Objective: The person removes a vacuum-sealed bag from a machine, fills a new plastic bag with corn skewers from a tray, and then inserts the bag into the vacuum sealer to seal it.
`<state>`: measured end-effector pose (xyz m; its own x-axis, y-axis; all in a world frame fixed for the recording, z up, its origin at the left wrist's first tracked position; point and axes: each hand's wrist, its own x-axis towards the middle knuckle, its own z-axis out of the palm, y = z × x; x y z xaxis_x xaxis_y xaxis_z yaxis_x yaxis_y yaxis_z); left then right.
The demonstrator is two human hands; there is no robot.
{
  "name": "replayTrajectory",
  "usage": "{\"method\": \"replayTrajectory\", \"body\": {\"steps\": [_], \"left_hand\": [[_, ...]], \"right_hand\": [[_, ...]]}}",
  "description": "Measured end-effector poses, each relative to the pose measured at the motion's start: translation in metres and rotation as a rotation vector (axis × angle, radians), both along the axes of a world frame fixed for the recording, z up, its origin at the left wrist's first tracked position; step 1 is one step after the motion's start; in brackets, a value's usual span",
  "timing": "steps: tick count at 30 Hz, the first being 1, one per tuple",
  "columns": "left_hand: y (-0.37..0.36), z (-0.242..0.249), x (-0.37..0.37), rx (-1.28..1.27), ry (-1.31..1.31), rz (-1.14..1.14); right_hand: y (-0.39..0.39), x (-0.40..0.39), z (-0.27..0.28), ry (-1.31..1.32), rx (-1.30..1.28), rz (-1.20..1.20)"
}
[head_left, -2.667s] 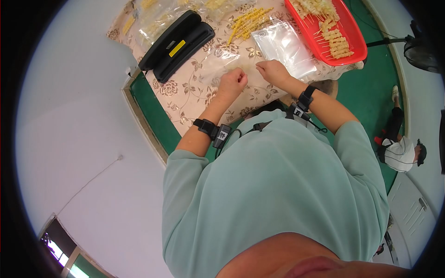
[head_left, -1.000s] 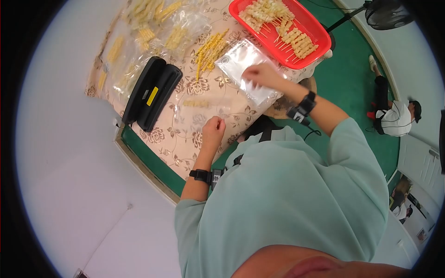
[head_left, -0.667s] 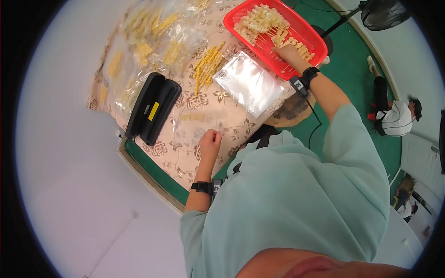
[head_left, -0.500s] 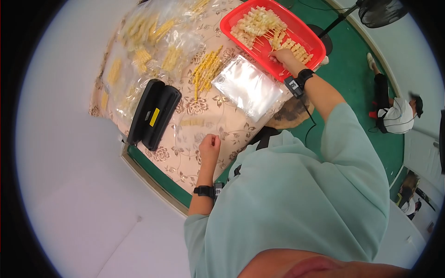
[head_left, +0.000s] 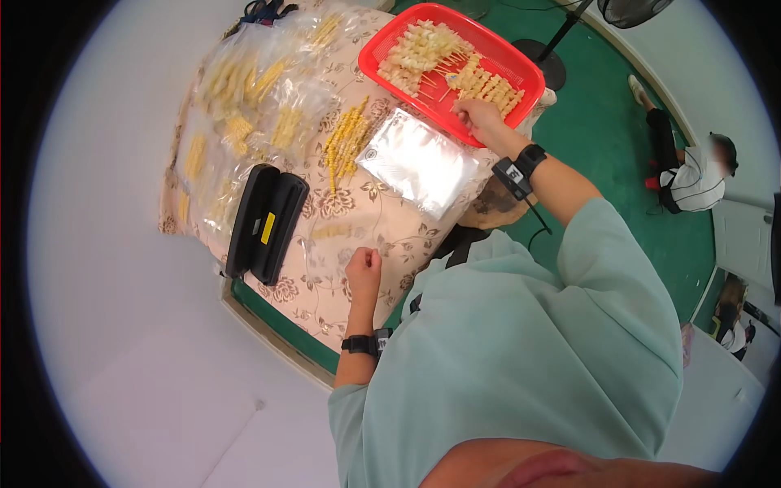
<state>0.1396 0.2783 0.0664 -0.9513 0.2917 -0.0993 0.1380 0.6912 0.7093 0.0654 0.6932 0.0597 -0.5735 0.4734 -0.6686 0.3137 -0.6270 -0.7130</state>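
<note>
My right hand (head_left: 480, 119) reaches over the near rim of a red plastic basket (head_left: 533, 77). Its fingers are curled down and closed; what they grip, if anything, is hidden. Beside it in the basket lie pale skewers of food pieces (head_left: 486, 85), and a larger pile of whitish skewers (head_left: 427, 49) fills the far left part. My left hand (head_left: 364, 272) is low over the tablecloth, its fingers pinched at the edge of a clear plastic bag (head_left: 321, 252). Inside that bag shows a faint row of yellowish skewers (head_left: 332, 233).
Between the hands lie a stack of clear bags (head_left: 419, 163) and loose yellow skewers (head_left: 346, 146). An opened black sealer-like device (head_left: 268, 224) stands at left, near filled bags (head_left: 285, 126). A fan (head_left: 549, 61) and a seated person (head_left: 695, 179) are at right.
The view has shifted, so the table things appear lower and further left. My right hand stays at the basket, drawn slightly toward its near rim. My left hand is nearly still.
</note>
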Motion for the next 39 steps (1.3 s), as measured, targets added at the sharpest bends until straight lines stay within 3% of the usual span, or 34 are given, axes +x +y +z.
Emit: {"method": "replayTrajectory", "body": {"steps": [4, 6, 11, 15, 18, 20, 32, 37, 39], "left_hand": [[-0.001, 0.003, 0.002, 0.004, 0.012, 0.0], [-0.004, 0.001, 0.004, 0.008, 0.002, 0.023], [-0.008, -0.003, 0.009, -0.021, 0.102, -0.056], [-0.012, -0.019, 0.006, 0.039, 0.155, -0.029], [-0.008, -0.017, 0.007, 0.058, 0.127, 0.026], [-0.006, -0.014, 0.006, 0.073, 0.115, 0.046], [-0.005, -0.011, 0.019, 0.059, 0.128, -0.041], [-0.003, -0.01, 0.02, 0.071, 0.203, -0.085], [-0.002, -0.008, 0.019, 0.064, 0.209, -0.084]], "right_hand": [[-0.017, 0.037, 0.024, 0.163, 0.193, 0.095], [-0.028, 0.054, 0.045, 0.194, 0.42, 0.212], [-0.051, 0.094, 0.046, 0.361, 0.492, 0.465], [-0.072, 0.121, 0.042, 0.409, 0.738, 0.9], [-0.086, 0.135, 0.033, 0.311, 0.731, 1.162], [-0.093, 0.141, 0.018, 0.481, 1.006, 1.396], [-0.163, 0.087, -0.011, 0.486, 1.273, 1.595], [-0.213, 0.062, -0.043, 0.53, 1.248, 1.544], [-0.232, 0.056, -0.05, 0.593, 1.095, 1.463]]}}
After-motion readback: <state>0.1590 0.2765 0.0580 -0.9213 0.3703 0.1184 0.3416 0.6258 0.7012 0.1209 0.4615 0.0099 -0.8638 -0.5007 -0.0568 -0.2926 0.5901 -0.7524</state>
